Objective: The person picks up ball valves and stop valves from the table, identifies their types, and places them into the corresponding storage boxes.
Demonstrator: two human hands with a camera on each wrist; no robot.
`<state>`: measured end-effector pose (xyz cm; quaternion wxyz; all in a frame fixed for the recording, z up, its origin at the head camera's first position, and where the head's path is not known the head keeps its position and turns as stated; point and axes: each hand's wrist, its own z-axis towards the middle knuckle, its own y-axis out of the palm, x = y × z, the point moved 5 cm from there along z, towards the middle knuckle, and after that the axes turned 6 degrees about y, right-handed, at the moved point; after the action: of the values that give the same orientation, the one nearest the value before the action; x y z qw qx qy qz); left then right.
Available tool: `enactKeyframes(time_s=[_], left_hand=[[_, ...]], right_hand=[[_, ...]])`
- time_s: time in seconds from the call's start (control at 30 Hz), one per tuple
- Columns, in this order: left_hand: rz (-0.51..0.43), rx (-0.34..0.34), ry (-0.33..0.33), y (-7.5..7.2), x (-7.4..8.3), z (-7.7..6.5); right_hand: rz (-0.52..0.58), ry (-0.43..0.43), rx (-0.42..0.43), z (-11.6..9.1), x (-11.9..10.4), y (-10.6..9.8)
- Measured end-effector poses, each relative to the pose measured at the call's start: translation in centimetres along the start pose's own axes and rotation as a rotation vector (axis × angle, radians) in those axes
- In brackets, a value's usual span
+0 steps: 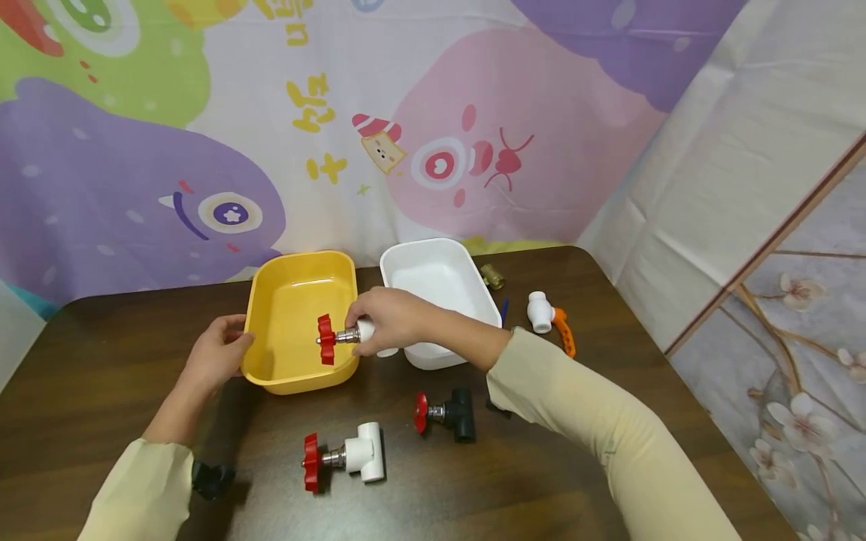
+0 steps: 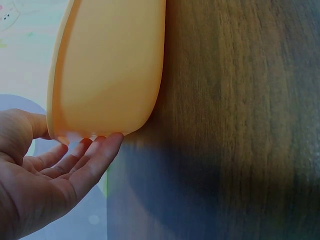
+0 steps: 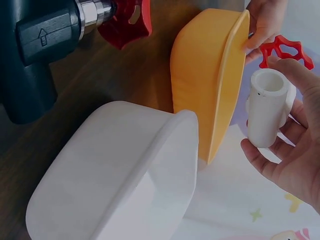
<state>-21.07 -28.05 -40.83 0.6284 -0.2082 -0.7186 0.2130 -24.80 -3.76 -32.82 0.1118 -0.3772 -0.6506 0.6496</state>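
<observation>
My left hand point(image 1: 215, 347) grips the left side of a yellow bin point(image 1: 276, 308), thumb at the rim; in the left wrist view its fingers point(image 2: 97, 155) lie against the outside of the wall. Over the right part of that bin, my right hand point(image 1: 392, 317) holds a white stop valve point(image 3: 265, 115) by its white pipe body. The valve's red handwheel point(image 1: 326, 340) points left, above the bin's inside. A second white stop valve point(image 1: 361, 451) with a red handwheel lies on the table in front. Right of it lies a black stop valve point(image 1: 460, 415), also red-wheeled.
A white bin point(image 1: 433, 270) stands right of the yellow one, partly behind my right forearm. Beyond it on the brown table point(image 1: 541, 466) are a brass fitting point(image 1: 492, 276) and a white ball valve point(image 1: 540, 312) with an orange lever. A printed cloth hangs behind.
</observation>
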Motion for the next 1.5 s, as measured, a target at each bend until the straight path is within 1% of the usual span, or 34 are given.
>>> enactKeyframes(time_s=[0.2, 0.37, 0.63, 0.97, 1.3, 1.5], left_hand=[[0.001, 0.009, 0.0, -0.1, -0.1, -0.1], [0.007, 0.013, -0.005, -0.1, -0.1, -0.1], [0.01, 0.02, -0.005, 0.0, -0.1, -0.2], [-0.006, 0.011, -0.028, 0.1, 0.0, -0.3], [0.003, 0.016, -0.019, 0.1, 0.1, -0.2], [0.012, 0.022, -0.015, 0.1, 0.1, -0.2]], right_hand=[[-0.013, 0.001, -0.005, 0.3, -0.1, 0.1], [-0.003, -0.003, -0.002, 0.5, -0.2, 0.1], [-0.014, 0.008, -0.019, 0.8, -0.3, 0.5], [-0.028, 0.006, -0.02, 1.0, -0.5, 0.6], [-0.026, -0.018, -0.005, 1.5, -0.6, 0.6], [-0.047, -0.025, -0.008, 2.0, -0.8, 0.8]])
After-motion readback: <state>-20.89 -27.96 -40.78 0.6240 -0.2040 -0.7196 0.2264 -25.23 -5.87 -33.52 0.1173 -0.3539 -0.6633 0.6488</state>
